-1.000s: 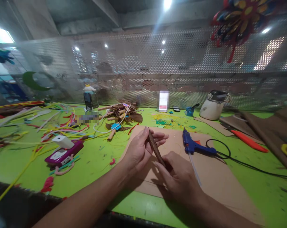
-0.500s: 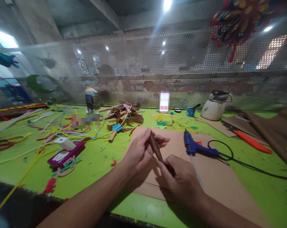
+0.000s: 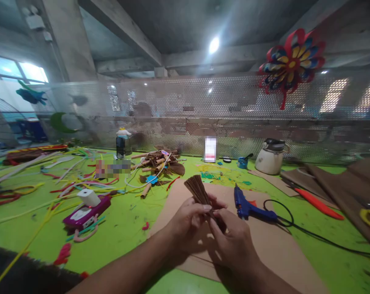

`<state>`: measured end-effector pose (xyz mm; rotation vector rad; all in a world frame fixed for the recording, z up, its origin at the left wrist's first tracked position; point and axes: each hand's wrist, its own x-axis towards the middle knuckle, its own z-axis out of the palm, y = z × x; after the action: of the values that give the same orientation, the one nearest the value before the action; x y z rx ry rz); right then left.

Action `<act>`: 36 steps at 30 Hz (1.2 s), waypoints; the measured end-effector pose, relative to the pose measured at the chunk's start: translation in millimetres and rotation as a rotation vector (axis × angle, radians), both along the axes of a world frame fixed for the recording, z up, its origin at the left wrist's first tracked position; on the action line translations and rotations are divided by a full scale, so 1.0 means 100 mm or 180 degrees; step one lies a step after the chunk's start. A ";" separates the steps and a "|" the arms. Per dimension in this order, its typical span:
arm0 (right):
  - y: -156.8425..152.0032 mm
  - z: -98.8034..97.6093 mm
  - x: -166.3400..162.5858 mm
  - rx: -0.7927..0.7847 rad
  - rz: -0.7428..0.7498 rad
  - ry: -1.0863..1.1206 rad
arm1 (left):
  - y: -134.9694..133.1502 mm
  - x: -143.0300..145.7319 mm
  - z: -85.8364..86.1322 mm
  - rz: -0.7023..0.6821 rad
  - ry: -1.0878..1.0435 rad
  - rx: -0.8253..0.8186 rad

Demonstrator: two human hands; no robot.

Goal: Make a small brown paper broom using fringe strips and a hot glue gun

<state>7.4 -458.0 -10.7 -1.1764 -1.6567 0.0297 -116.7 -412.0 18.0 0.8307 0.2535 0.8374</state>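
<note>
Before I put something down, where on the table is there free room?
Mostly free: green table between the purple socket block and the cardboard, except a pinkish scrap; also the cardboard between right hand and black cable. Crowded: the back left, with coloured strips.

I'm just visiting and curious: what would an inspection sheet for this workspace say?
Surface: green table, partly covered by a tan sheet.
Job's things: pleated brown piece, fanned at its upper end; blue glue gun on the sheet.
Clutter: yellow strip and purple block at left; brown bundle behind.
Grips: left grip and right grip, bare hands, both holding the pleated piece.
Cables: black cable, looped beside the gun.
Surroundings: perforated screen behind.
</note>
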 end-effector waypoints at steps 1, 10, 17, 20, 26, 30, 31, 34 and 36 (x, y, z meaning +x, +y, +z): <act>0.00 0.00 0.00 0.0074 0.0012 0.0000 | 0.00 0.00 0.00 0.0005 0.0055 0.0010; -0.01 0.03 0.05 -0.0101 0.0112 -0.0079 | -0.02 -0.05 0.04 0.0306 0.0445 0.0248; 0.02 -0.05 0.09 -0.0243 -0.0034 -0.0014 | 0.03 -0.06 0.12 0.1085 0.0369 0.0640; 0.02 -0.05 0.09 -0.0286 -0.0110 0.0020 | 0.07 -0.05 0.13 0.1134 0.0306 0.0583; 0.08 0.09 0.17 -0.0671 -0.0266 0.0764 | 0.13 -0.06 0.10 0.0886 0.0098 0.0338; 0.17 0.15 0.24 -0.0842 -0.0179 0.1227 | 0.12 -0.07 0.07 0.0783 0.0439 0.0311; 0.19 0.15 0.25 -0.0822 -0.0149 0.1300 | 0.11 -0.07 0.07 0.0750 0.0524 0.0338; 0.23 0.15 0.27 -0.0661 -0.0152 0.1378 | 0.08 -0.06 0.07 0.0604 0.0803 0.0322; 0.25 0.14 0.27 -0.0596 -0.0180 0.1370 | 0.08 -0.05 0.06 0.0602 0.1029 0.0326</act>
<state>34.6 -433.1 3.2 -1.2537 -1.2594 0.3840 -121.6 -404.3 24.1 1.0500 0.5851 0.8955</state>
